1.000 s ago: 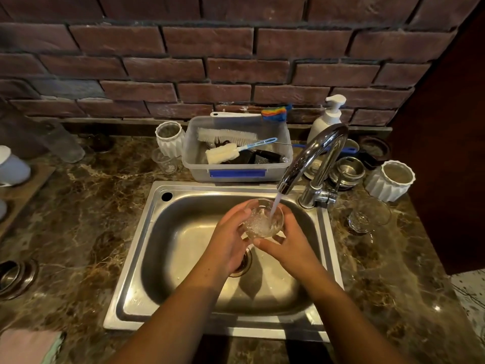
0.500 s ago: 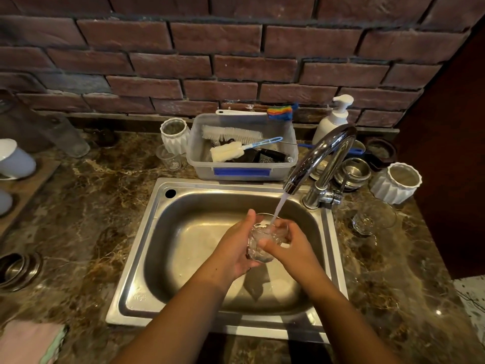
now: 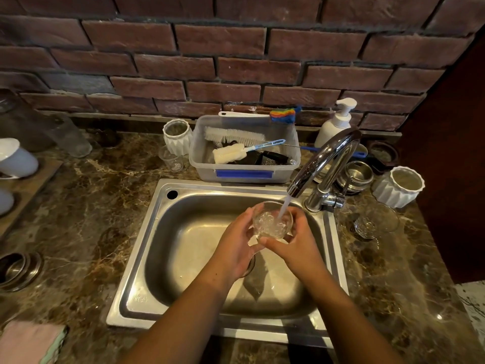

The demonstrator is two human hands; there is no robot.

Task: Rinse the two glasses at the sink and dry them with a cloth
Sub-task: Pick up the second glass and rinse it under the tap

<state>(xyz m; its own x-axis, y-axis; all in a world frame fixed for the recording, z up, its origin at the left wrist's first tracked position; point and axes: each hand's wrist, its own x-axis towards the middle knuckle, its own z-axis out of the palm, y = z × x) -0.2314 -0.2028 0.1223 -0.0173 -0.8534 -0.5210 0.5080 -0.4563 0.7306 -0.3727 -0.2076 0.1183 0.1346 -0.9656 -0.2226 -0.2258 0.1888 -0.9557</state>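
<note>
A clear glass is held upright over the steel sink, right under the chrome tap. Water runs from the spout into it and foams inside. My left hand wraps its left side and my right hand cups its right side and base. A second clear glass lies tilted on the marble counter to the right of the sink. A pink cloth lies at the counter's bottom left corner.
Behind the sink stands a plastic tub with brushes, next to a soap pump. White ribbed cups and steel bowls sit by the tap. White cups and another steel bowl occupy the left counter.
The glass was tipped and lower in the basin half a second ago; now both hands have brought it upright again under the stream.
</note>
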